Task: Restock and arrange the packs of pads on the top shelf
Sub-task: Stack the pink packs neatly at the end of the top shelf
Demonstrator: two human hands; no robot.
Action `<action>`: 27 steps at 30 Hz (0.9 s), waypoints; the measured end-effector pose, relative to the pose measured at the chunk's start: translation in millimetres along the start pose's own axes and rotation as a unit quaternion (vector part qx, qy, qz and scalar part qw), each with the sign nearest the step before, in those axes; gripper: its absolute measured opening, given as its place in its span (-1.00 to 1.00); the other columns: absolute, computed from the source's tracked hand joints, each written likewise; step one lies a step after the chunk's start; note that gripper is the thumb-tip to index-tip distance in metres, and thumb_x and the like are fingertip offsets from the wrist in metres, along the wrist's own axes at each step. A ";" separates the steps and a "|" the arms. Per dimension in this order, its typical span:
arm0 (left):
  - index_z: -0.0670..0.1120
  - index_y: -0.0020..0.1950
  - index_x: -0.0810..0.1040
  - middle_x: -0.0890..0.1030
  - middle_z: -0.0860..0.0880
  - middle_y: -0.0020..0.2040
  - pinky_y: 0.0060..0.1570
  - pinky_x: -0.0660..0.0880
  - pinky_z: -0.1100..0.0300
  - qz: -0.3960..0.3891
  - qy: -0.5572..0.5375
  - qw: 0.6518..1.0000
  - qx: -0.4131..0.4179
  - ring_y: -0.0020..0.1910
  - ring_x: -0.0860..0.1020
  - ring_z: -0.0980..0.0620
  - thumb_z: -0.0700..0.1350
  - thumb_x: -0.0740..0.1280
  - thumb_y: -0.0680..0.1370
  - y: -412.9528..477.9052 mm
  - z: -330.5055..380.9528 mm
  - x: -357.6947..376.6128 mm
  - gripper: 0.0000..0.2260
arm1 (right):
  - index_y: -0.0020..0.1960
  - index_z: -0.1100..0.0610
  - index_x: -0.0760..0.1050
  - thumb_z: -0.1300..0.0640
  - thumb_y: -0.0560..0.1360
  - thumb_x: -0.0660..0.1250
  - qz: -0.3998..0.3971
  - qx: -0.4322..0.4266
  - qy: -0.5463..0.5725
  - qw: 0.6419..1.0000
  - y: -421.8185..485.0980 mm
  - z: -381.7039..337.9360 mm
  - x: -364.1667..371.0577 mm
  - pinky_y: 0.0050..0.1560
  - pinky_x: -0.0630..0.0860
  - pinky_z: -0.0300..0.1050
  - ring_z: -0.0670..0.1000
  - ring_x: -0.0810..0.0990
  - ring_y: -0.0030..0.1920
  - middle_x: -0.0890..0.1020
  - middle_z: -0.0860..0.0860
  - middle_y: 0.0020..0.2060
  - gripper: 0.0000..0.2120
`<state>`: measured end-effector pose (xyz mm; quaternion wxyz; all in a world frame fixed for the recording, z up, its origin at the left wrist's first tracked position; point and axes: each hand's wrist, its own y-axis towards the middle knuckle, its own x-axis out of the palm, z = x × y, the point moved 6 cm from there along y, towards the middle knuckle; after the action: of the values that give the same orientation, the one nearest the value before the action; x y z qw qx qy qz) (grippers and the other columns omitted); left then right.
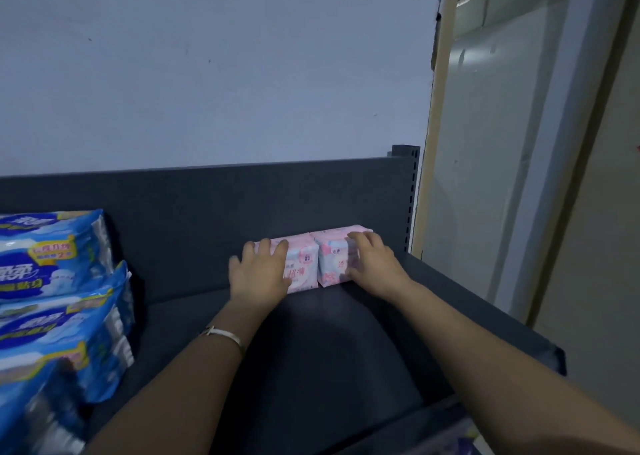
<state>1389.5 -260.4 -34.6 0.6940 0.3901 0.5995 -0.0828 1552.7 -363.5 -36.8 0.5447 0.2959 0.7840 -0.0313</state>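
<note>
Two pink packs [306,267] (touching): left hand [259,271] grips one, right hand [372,264] other.

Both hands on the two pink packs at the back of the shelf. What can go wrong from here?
1. The left pink pack and right pink pack stand on edge; when the left hand and right hand let go, they may tip forward.
2. The blue packs sit unevenly stacked beside the left forearm; a wide pull-back might nudge them.

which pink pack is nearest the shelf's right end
the pink plastic pack on the right, gripped by the right hand; the other pink pack, in the left hand, touches its left side
</note>
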 end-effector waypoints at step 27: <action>0.02 0.29 0.43 0.50 -0.01 0.19 0.10 0.30 0.05 -0.004 0.012 0.999 0.043 0.22 0.41 -0.08 0.07 0.20 0.57 -307.7 193.0 -127.2 -0.68 | 0.44 -0.01 0.27 -0.02 0.56 0.21 0.005 -0.140 -0.100 0.985 -336.3 70.8 -84.1 0.25 0.27 0.01 0.11 0.31 0.34 0.41 0.01 0.32 -0.54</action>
<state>1324.4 -638.7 -61.0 0.6692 0.4182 0.6049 -0.1062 1463.8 -702.7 -84.0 0.6563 0.2158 0.7211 0.0524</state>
